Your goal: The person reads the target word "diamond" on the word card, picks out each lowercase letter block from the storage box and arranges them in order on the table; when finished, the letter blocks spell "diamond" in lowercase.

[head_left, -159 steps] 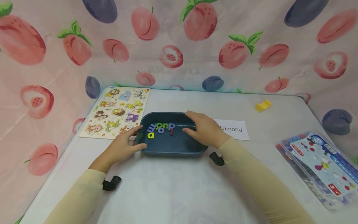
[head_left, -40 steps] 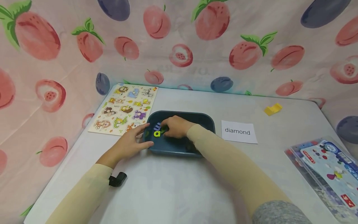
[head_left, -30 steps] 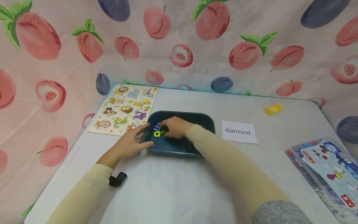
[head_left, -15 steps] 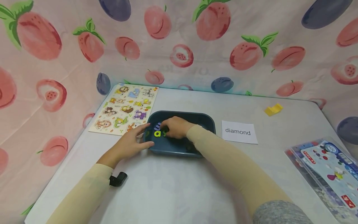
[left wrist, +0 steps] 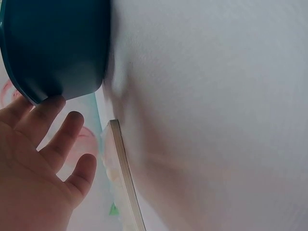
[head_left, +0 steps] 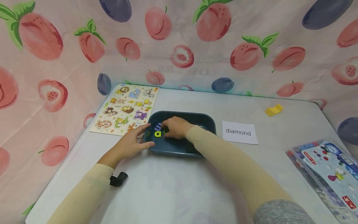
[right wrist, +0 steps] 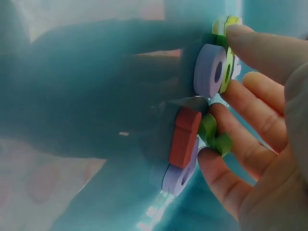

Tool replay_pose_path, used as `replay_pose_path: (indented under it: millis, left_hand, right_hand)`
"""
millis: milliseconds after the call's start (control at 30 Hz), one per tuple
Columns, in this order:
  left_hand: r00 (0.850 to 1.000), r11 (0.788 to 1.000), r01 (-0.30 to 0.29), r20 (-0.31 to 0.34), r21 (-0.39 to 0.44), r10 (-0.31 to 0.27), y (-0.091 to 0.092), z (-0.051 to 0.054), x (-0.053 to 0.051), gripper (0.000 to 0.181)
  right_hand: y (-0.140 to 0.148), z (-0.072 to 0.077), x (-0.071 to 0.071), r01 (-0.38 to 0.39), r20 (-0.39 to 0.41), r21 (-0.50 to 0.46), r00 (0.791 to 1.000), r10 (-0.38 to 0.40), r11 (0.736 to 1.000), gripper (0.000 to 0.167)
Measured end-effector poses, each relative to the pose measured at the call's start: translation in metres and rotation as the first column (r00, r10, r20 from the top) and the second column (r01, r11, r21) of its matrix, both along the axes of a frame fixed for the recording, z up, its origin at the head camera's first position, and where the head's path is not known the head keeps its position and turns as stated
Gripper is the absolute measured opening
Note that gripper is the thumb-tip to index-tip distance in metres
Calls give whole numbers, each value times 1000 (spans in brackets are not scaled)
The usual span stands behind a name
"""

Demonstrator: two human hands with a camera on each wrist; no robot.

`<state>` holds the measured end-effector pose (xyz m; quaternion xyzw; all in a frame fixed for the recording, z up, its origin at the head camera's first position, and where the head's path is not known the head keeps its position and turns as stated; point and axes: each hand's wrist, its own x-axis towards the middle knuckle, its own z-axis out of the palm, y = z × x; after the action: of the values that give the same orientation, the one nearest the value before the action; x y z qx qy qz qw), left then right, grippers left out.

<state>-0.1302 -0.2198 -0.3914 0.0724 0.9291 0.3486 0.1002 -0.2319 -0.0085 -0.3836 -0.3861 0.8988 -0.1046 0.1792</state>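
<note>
A dark teal tray (head_left: 181, 152) holds several foam letters: a yellow "a" (head_left: 158, 133), a purple "m" (head_left: 157, 127), a red bar-shaped letter (right wrist: 185, 137), a purple ring-shaped "o" (right wrist: 209, 70) and a dark green letter (right wrist: 214, 134). My left hand (head_left: 127, 146) spans the tray's left end with spread fingers, touching its wall and near corner; two fingers stand free of it in the left wrist view. My right hand (head_left: 177, 127) reaches into the tray. Its thumb and a finger pinch a lime-green letter (right wrist: 228, 72), mostly hidden from the head view by that hand.
An animal puzzle board (head_left: 126, 109) lies behind the tray's left side. Right of the tray is a white card (head_left: 240, 132) printed "diamond". A yellow block (head_left: 274, 110) sits farther back, and a clear plastic box (head_left: 324, 174) with a printed sheet lies at the right edge.
Since the oldest frame, my right hand has gone from the tray's right rim into the letters. Lately it makes only small motions there, turning the green letter slightly. The left hand stays at the tray.
</note>
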Motion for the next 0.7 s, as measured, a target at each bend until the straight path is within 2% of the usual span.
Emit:
replay_pose_path:
  millis: [567, 700]
  left_hand:
    - [1000, 1000, -6, 1, 4, 6, 0, 0, -1, 83]
    - [1000, 1000, -5, 7, 6, 5, 0, 0, 0, 83]
  right_hand:
    - [-4, -1, 3, 3, -36, 46, 999, -1, 999, 42]
    - [-3, -1, 2, 0, -22, 36, 1000, 1, 999, 40]
